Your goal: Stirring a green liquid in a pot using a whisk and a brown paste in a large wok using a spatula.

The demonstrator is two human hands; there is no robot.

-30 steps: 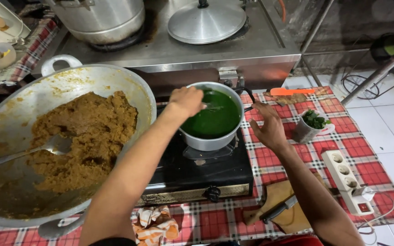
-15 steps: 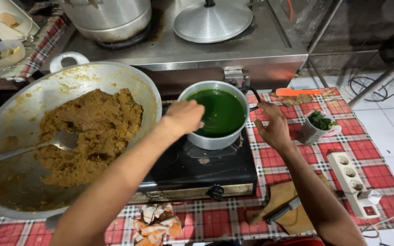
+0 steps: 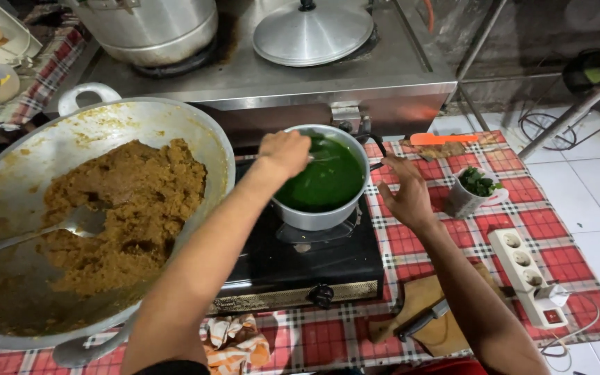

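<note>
Green-filled pot (image 3: 321, 208) sits between both hands.

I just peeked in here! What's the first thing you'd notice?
The bright green liquid in the small metal pot on the black stove, mid-picture, with the left hand over its rim. Left of it sits a huge wok heaped with brown crumbly food.
</note>
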